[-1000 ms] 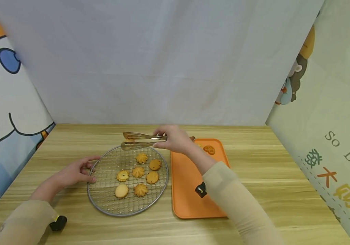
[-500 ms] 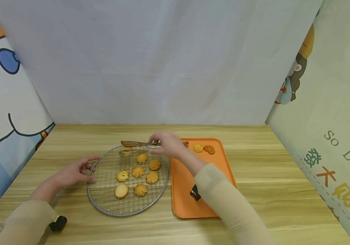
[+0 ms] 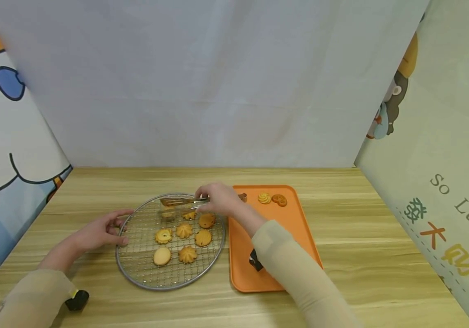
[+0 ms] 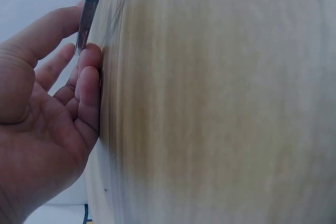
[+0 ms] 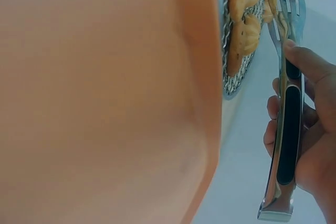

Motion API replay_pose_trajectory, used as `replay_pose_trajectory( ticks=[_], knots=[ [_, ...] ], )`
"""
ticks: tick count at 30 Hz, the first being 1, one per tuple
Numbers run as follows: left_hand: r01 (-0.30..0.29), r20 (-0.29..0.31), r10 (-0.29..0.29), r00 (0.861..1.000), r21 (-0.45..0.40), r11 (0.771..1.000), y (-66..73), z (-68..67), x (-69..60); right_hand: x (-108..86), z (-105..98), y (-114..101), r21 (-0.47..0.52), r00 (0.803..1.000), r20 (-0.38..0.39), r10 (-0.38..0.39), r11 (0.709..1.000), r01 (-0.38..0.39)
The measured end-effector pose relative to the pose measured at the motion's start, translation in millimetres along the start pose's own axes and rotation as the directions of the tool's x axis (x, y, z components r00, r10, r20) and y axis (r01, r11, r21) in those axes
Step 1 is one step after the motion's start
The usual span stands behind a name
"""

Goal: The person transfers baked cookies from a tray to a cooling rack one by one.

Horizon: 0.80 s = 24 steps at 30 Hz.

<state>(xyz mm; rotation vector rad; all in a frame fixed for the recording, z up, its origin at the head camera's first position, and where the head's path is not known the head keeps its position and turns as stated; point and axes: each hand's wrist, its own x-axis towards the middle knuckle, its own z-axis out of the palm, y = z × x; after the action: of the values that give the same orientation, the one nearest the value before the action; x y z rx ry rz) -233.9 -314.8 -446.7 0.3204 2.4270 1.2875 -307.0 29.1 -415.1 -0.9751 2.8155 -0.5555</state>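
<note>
A round wire rack with several cookies, among them a plain round one, lies on the wooden table. My left hand holds its left rim between thumb and fingers; in the left wrist view the fingers are curled beside the rim. My right hand grips metal tongs, whose slotted ends are over the back of the rack, around a cookie. In the right wrist view the hand holds the tongs by their dark-inlaid arms. Whether the tips touch that cookie, I cannot tell.
An orange tray lies right of the rack, partly under my right forearm. At its back are a swirled yellow cookie and a brown pretzel-shaped one. A pale cloth hangs behind the table, with printed sheets at both sides.
My right hand has moved down and slightly left, bringing the tongs from above the rack's back edge down to the cookie there. The left hand stays at the rim.
</note>
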Motion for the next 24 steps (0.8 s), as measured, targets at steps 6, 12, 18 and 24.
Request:
replay_pose_trajectory(
  ticks=[6, 12, 18, 24],
  knots=[
    [-0.002, 0.001, 0.002, 1.000, -0.002, 1.000, -0.2, -0.3, 0.4, -0.1, 3.0, 0.6, -0.010, 1.000, 0.010, 0.017, 1.000, -0.017],
    [-0.010, 0.006, 0.010, 1.000, 0.007, 1.000, -1.0, -0.8, 0.7, 0.2, 5.8, 3.6, -0.004, 1.000, 0.009, 0.013, 1.000, -0.013],
    [-0.011, 0.004, 0.011, 1.000, 0.007, 1.000, -1.3, -0.7, 0.6, 0.0, 7.1, 5.0, 0.015, 1.000, 0.009, 0.016, 1.000, -0.016],
    [-0.005, 0.003, 0.005, 1.000, 0.009, 1.000, -3.2, -1.2, 1.1, 1.1, 7.3, 5.3, 0.034, 1.000, 0.017, 0.018, 0.999, -0.018]
  ],
)
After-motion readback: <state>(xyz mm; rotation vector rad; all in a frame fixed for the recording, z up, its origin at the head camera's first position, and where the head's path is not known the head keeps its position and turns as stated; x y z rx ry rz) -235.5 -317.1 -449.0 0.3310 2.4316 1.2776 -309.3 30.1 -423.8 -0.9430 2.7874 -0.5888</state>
